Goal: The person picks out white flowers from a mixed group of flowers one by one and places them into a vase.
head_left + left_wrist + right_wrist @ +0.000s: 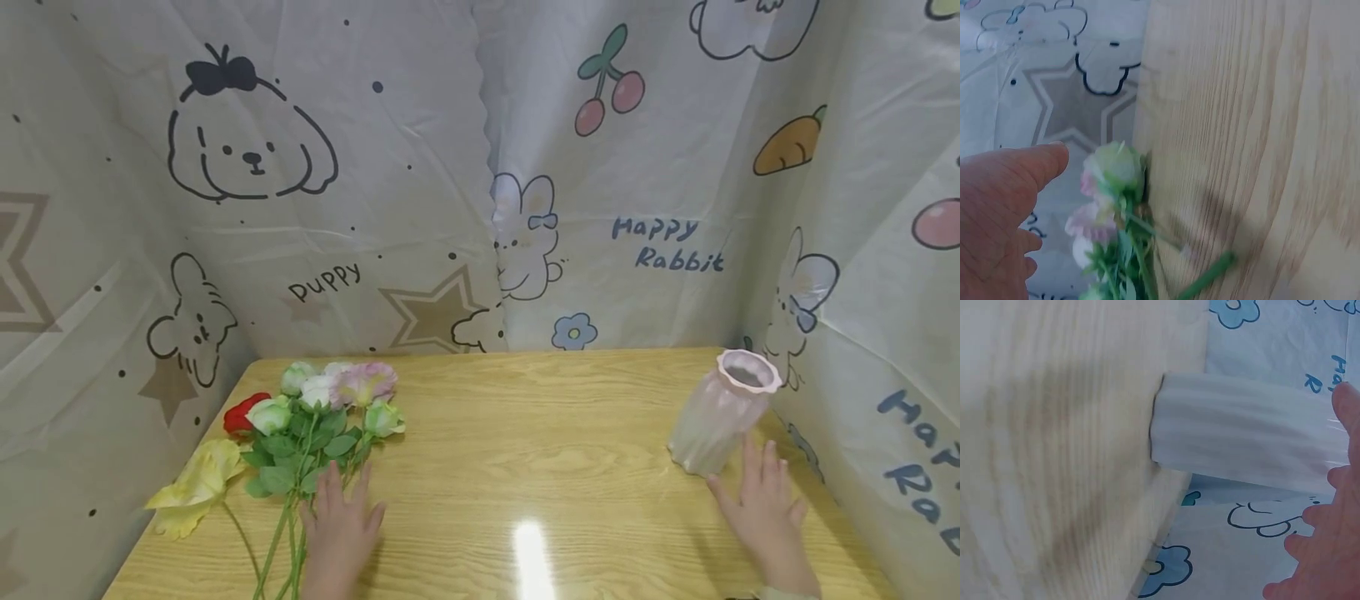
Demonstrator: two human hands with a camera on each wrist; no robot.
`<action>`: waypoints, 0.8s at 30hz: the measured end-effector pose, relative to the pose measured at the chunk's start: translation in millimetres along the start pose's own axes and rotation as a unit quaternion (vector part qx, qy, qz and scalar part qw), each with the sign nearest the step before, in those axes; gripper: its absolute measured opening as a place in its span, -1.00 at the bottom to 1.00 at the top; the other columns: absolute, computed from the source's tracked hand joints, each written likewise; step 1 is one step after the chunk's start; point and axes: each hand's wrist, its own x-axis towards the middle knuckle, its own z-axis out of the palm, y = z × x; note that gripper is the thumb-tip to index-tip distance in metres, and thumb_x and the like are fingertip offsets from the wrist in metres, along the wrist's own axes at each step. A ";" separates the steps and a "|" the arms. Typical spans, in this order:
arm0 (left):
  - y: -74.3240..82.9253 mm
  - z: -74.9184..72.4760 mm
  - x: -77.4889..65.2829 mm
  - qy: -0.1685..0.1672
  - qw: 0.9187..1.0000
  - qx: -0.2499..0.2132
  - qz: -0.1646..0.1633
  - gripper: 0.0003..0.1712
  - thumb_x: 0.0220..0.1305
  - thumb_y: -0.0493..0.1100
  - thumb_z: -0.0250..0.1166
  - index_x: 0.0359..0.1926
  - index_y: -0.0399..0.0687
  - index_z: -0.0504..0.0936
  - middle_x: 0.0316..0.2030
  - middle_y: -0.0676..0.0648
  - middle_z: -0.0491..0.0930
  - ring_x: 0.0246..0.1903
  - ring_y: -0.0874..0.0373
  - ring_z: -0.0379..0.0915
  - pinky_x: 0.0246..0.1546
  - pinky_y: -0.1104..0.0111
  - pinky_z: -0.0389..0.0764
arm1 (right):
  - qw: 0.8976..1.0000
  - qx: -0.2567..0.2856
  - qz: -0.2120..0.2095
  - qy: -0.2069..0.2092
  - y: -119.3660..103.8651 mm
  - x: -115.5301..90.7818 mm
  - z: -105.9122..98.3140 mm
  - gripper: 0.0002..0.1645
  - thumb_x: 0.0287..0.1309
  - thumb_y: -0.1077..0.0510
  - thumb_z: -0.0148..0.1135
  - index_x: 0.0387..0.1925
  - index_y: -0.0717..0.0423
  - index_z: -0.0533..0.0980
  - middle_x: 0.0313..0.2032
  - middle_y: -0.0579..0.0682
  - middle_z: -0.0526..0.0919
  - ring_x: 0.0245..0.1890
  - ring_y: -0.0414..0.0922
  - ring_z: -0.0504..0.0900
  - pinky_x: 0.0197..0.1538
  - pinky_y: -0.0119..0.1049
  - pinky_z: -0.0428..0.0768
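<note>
We find the left hand spread by multicoloured, green-stemmed flowers at left, the right hand spread beside the fluted, pale-pink vase at right. Apparently reaching; next calls for gripping.

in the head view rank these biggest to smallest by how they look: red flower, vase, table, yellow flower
1. table
2. vase
3. yellow flower
4. red flower, partly hidden behind a white-green bloom, so only its visible part is ranked
</note>
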 end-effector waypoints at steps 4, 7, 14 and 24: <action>-14.4 -7.1 0.5 -0.020 0.999 -0.009 -0.029 -0.16 0.19 0.36 -0.25 0.35 -0.03 -0.02 0.31 -0.51 -0.30 0.27 -0.48 -0.38 0.11 -0.45 -0.23 | 1.000 0.012 0.001 -0.001 0.9 6.3 -8.8 -0.07 0.22 -0.25 -0.29 0.31 0.03 -0.52 0.28 0.35 -0.63 0.22 0.49 -0.50 -0.05 0.63 -0.31; -26.8 -11.9 -0.3 -0.037 0.998 -0.016 -0.053 0.00 0.06 0.50 -0.43 0.34 -0.09 -0.06 0.29 -0.55 -0.32 0.25 -0.51 -0.41 0.08 -0.47 -0.25 | 1.000 0.022 0.002 -0.003 0.9 7.9 -12.4 -0.07 0.22 -0.25 -0.29 0.32 0.05 -0.51 0.28 0.36 -0.63 0.22 0.49 -0.51 -0.05 0.62 -0.35; -56.6 -11.4 1.7 -0.049 0.991 -0.026 -0.119 -0.15 0.22 0.26 -0.13 0.30 -0.25 -0.06 0.26 -0.58 -0.21 0.22 -0.50 -0.26 0.07 -0.47 -0.10 | 1.000 0.021 0.013 0.007 7.0 10.7 -12.7 -0.05 0.22 -0.25 -0.29 0.31 0.15 -0.47 0.29 0.36 -0.61 0.23 0.49 -0.49 -0.04 0.62 -0.31; -78.3 -5.4 12.0 -0.059 0.985 -0.012 -0.165 -0.28 0.23 0.09 -0.08 0.15 -0.46 0.12 0.02 -0.48 0.30 -0.20 -0.31 0.41 -0.21 -0.21 0.44 | 1.000 0.009 0.018 0.009 20.9 29.9 -23.3 0.00 0.20 -0.29 -0.31 0.28 0.26 -0.50 0.29 0.42 -0.54 0.24 0.48 -0.42 -0.05 0.62 -0.24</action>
